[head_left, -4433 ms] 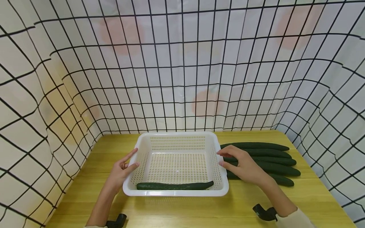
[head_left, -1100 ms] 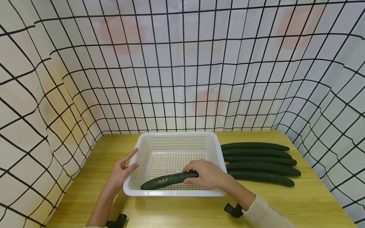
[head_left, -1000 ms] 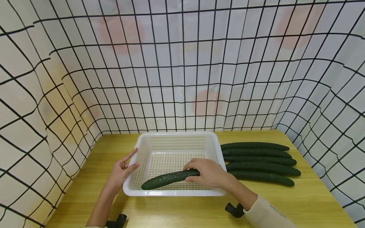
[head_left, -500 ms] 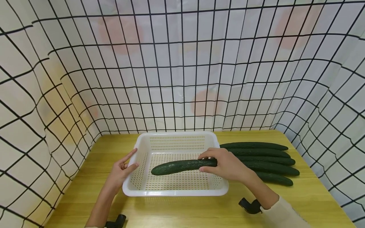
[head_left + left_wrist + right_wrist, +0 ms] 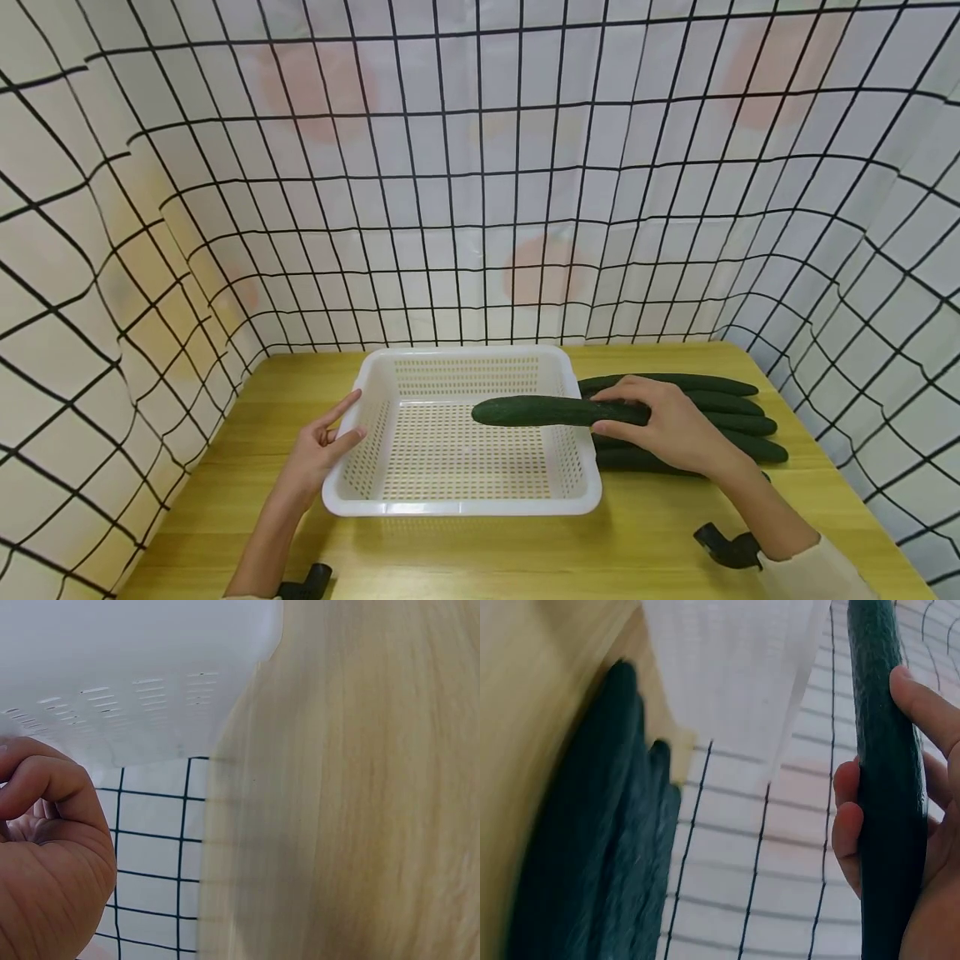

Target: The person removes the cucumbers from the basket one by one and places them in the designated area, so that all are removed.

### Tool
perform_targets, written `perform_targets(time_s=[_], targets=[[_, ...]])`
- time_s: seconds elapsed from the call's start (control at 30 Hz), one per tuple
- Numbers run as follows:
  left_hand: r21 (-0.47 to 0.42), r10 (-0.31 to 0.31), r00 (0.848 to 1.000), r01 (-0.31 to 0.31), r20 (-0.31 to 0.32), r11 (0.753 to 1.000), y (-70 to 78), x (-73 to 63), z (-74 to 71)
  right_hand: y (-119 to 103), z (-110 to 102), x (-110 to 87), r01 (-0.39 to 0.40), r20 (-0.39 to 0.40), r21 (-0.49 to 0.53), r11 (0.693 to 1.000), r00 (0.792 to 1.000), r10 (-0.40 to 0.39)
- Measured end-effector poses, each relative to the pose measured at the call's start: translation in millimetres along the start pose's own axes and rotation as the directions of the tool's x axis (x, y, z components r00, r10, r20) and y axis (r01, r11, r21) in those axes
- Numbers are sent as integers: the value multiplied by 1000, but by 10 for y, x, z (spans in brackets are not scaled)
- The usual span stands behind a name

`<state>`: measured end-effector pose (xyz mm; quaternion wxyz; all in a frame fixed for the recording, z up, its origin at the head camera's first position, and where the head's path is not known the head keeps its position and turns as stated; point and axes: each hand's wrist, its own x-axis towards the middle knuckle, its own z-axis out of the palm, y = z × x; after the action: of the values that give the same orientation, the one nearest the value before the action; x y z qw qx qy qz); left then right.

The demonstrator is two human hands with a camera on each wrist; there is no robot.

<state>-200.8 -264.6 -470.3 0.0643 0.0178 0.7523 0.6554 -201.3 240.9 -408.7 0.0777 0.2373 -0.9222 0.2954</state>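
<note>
My right hand (image 5: 671, 421) grips a long dark green cucumber (image 5: 532, 411) near one end. The cucumber is raised, its free end over the white plastic basket (image 5: 465, 507) and its held end over the other cucumbers. In the right wrist view, fingers and thumb wrap round this cucumber (image 5: 889, 787). My left hand (image 5: 318, 454) holds the left side of the basket, thumb at the rim and index finger along the side. The left wrist view shows curled fingers (image 5: 56, 784) by the basket's slotted outer wall (image 5: 142, 667). No cucumber lies in the basket.
Several cucumbers (image 5: 757, 447) lie side by side on the wooden table (image 5: 465, 558), right of the basket. They are partly hidden by the right hand and held cucumber. A white cloth with black grid lines (image 5: 480, 192) stands round the back and sides.
The cucumber that lay in the basket's front has been grasped by my right hand, lifted, and carried right over the basket's right rim. My left hand has stayed at the basket.
</note>
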Motion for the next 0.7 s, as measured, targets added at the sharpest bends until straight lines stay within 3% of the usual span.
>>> perform_targets(time_s=[0.53, 0.7], targets=[[15, -1, 1000, 2, -12, 1000, 6, -3, -13, 572, -229, -616, -67, -106, -118, 991, 993, 54], [15, 0, 1000, 0, 0, 1000, 10, -7, -12, 732, -311, -805, -102, -119, -98, 990, 989, 90]])
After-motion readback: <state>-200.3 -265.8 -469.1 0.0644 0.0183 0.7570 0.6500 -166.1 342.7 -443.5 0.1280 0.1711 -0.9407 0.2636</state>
